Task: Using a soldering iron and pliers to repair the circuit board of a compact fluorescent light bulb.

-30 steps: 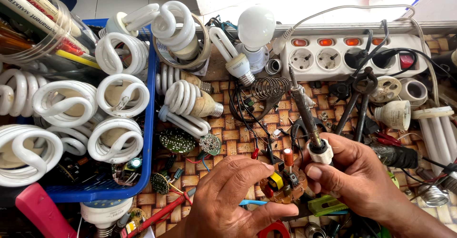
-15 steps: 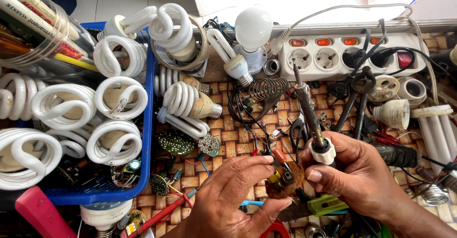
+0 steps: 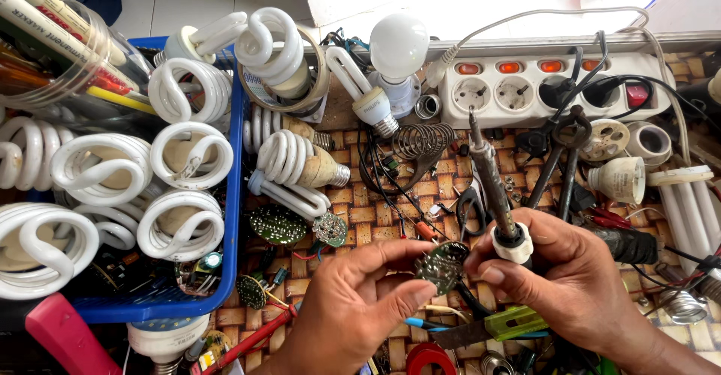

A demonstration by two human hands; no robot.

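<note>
Head view, left hand (image 3: 353, 307) pinching round circuit board (image 3: 441, 265), right hand (image 3: 571, 277) gripping soldering iron (image 3: 492, 180)

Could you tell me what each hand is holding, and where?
Left hand pinches the round circuit board by its edge; right hand grips the soldering iron at its handle.

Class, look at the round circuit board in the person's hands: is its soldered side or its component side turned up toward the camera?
Soldered side up. The round circuit board, pinched in the left hand, shows a flat greenish face dotted with shiny solder points.
</note>
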